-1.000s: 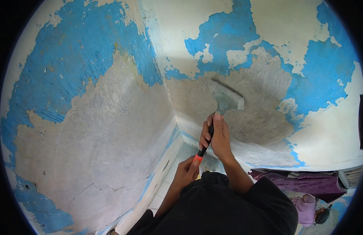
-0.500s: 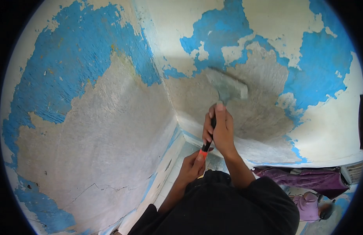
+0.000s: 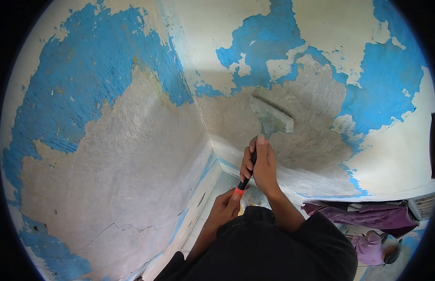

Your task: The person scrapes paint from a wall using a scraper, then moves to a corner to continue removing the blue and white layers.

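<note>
A scraper [image 3: 272, 115] with a wide flat blade lies against the grey bare patch [image 3: 316, 100] of the right wall, below blue and cream paint. Its black handle with an orange-red end runs down toward my body. My right hand [image 3: 264, 161] is wrapped round the upper handle, thumb up near the blade. Lower down, my left hand [image 3: 227, 205] grips the orange-red end of the handle.
The left wall [image 3: 133, 136] meets the right one at a corner, with flaking blue paint [image 3: 86, 70] and a crack low down. A purple cloth [image 3: 367, 218] lies at lower right. Near it is a person in pink [image 3: 369, 248].
The scraper blade has moved down the wall, away from the blue paint edge. Both my hands have come down toward my body with it.
</note>
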### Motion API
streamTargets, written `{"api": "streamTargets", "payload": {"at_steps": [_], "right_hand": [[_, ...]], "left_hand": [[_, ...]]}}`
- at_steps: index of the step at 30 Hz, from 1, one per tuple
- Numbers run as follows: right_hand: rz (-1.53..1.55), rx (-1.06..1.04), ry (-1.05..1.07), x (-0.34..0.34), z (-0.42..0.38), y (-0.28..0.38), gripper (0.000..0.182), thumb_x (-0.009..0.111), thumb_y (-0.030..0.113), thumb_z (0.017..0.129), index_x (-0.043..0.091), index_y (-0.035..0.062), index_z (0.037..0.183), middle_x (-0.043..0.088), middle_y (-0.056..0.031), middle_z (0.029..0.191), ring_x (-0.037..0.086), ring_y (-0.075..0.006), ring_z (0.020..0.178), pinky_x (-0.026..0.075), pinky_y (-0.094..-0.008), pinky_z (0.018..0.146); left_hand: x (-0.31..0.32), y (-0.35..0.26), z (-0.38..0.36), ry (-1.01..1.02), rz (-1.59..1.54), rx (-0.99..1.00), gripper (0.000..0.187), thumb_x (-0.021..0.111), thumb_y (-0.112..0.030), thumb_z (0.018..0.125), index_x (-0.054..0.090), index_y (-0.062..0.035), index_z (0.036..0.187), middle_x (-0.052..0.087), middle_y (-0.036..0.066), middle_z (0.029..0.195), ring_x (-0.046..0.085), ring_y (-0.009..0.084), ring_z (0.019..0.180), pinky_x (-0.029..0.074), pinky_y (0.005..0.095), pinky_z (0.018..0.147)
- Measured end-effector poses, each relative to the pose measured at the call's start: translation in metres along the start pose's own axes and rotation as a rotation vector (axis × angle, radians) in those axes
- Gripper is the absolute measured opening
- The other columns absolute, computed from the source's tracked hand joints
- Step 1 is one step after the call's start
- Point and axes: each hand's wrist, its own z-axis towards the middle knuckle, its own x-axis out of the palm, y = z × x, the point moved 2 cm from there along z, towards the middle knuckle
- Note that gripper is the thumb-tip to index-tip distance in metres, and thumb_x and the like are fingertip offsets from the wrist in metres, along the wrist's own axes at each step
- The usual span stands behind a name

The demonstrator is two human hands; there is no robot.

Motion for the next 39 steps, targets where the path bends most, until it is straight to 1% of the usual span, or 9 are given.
{"api": "streamTargets", "payload": {"at_steps": [4, 6, 10, 17, 20, 25, 29, 34, 39], "right_hand": [[-0.023, -0.030, 0.022, 0.008, 0.007, 0.022, 0.044, 0.029, 0.047, 0.104, 0.036, 0.0070, 0.087, 0.036, -0.0030, 0.053, 0.038, -0.0124, 0.035, 0.040, -0.0289, 0.035], [-0.029, -0.028, 0.000, 0.007, 0.005, 0.019, 0.044, 0.029, 0.047, 0.104, 0.036, 0.0069, 0.087, 0.036, -0.0030, 0.052, 0.037, -0.0124, 0.034, 0.040, -0.0288, 0.035], [-0.002, 0.000, -0.021, 0.002, 0.000, -0.001, 0.045, 0.029, 0.048, 0.104, 0.036, 0.0068, 0.086, 0.036, -0.0029, 0.052, 0.037, -0.0123, 0.034, 0.039, -0.0290, 0.035], [-0.026, -0.023, -0.025, 0.006, 0.006, 0.014, 0.045, 0.030, 0.049, 0.103, 0.036, 0.0074, 0.086, 0.036, -0.0028, 0.052, 0.039, -0.0126, 0.035, 0.041, -0.0299, 0.036], [-0.005, 0.001, -0.018, 0.001, 0.001, -0.003, 0.046, 0.030, 0.049, 0.103, 0.036, 0.0073, 0.086, 0.036, -0.0027, 0.052, 0.039, -0.0126, 0.035, 0.041, -0.0296, 0.036], [-0.032, -0.020, -0.001, 0.012, 0.010, 0.025, 0.046, 0.031, 0.050, 0.103, 0.036, 0.0074, 0.086, 0.036, -0.0027, 0.053, 0.040, -0.0127, 0.036, 0.041, -0.0297, 0.036], [0.001, -0.028, 0.007, 0.001, 0.005, -0.001, 0.046, 0.030, 0.050, 0.103, 0.036, 0.0073, 0.087, 0.037, -0.0027, 0.053, 0.039, -0.0124, 0.036, 0.041, -0.0295, 0.036], [0.049, -0.019, 0.026, 0.011, 0.009, 0.029, 0.042, 0.034, 0.044, 0.104, 0.037, 0.0071, 0.085, 0.040, -0.0020, 0.055, 0.043, -0.0106, 0.039, 0.043, -0.0278, 0.038], [0.044, -0.037, 0.002, 0.003, 0.002, 0.006, 0.042, 0.034, 0.044, 0.104, 0.038, 0.0065, 0.086, 0.040, -0.0020, 0.055, 0.043, -0.0108, 0.038, 0.043, -0.0279, 0.037]], "left_hand": [[0.004, -0.014, 0.006, 0.011, 0.041, 0.054, 0.054, 0.042, -0.042, 0.103, 0.055, 0.0041, 0.127, 0.042, -0.004, 0.054, 0.039, 0.0041, 0.044, 0.032, 0.0214, 0.044], [0.006, -0.018, 0.012, 0.055, -0.042, 0.076, 0.054, 0.042, -0.042, 0.103, 0.056, 0.0040, 0.126, 0.043, -0.004, 0.054, 0.040, 0.0042, 0.044, 0.032, 0.0215, 0.044], [-0.002, 0.002, 0.003, -0.002, 0.043, -0.007, 0.053, 0.041, -0.042, 0.103, 0.056, 0.0037, 0.126, 0.044, -0.004, 0.054, 0.042, 0.0042, 0.045, 0.033, 0.0216, 0.044], [0.001, -0.016, 0.007, 0.003, 0.080, 0.076, 0.050, 0.042, -0.040, 0.103, 0.059, 0.0029, 0.122, 0.043, -0.004, 0.052, 0.041, 0.0045, 0.043, 0.032, 0.0209, 0.044], [-0.002, 0.001, -0.002, -0.010, 0.001, -0.021, 0.050, 0.042, -0.040, 0.103, 0.059, 0.0028, 0.122, 0.043, -0.004, 0.052, 0.041, 0.0043, 0.043, 0.032, 0.0211, 0.044], [0.001, -0.023, 0.013, 0.075, -0.025, 0.085, 0.051, 0.042, -0.041, 0.103, 0.057, 0.0036, 0.123, 0.043, -0.004, 0.053, 0.040, 0.0042, 0.043, 0.031, 0.0214, 0.043], [-0.006, 0.002, 0.004, 0.013, 0.043, 0.011, 0.053, 0.041, -0.042, 0.103, 0.057, 0.0034, 0.124, 0.043, -0.005, 0.054, 0.039, 0.0040, 0.044, 0.030, 0.0212, 0.044], [-0.004, -0.014, 0.013, 0.018, 0.059, 0.080, 0.052, 0.042, -0.040, 0.103, 0.055, 0.0035, 0.128, 0.041, -0.006, 0.053, 0.039, 0.0030, 0.044, 0.030, 0.0208, 0.044], [-0.001, -0.011, 0.007, 0.045, 0.042, 0.045, 0.052, 0.040, -0.039, 0.104, 0.053, 0.0037, 0.130, 0.041, -0.006, 0.051, 0.039, 0.0028, 0.043, 0.031, 0.0209, 0.044]]}}
